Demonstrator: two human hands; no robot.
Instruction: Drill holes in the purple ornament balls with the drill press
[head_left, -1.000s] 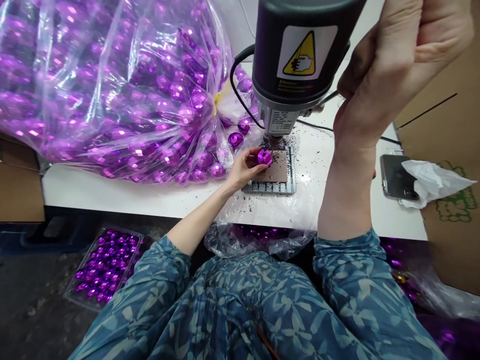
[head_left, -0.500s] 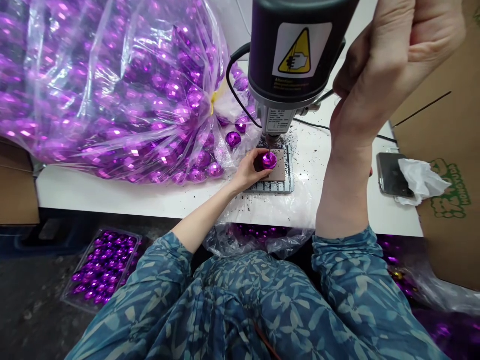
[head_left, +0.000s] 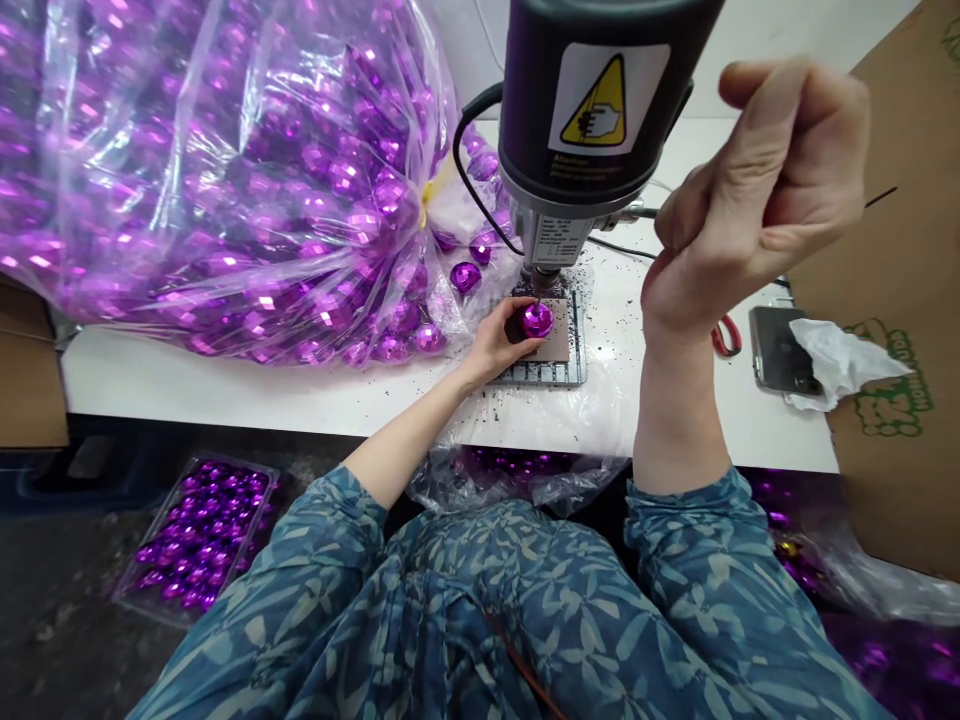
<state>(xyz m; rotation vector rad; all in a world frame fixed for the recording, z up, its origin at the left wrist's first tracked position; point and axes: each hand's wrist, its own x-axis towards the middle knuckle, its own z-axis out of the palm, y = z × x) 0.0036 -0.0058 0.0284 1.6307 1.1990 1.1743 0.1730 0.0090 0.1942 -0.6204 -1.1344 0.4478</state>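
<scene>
My left hand (head_left: 501,340) grips a purple faceted ball (head_left: 537,319) and holds it on the small plate (head_left: 559,345) right under the bit of a dark bench drill (head_left: 592,110). Raised at the right, my right hand (head_left: 757,195) is closed round the drill's lever, of which only a thin metal rod shows beside the fingers. The drill tip meets the top of the ball.
A big clear bag full of purple balls (head_left: 225,170) covers the left of the white table (head_left: 225,385). A tray of balls (head_left: 199,525) lies on the floor at left. A phone (head_left: 780,350), crumpled tissue (head_left: 844,360) and a cardboard box (head_left: 900,300) stand at right.
My right hand has come down with the lever. My left hand slid the ball a little right, under the drill bit, and turned it.
</scene>
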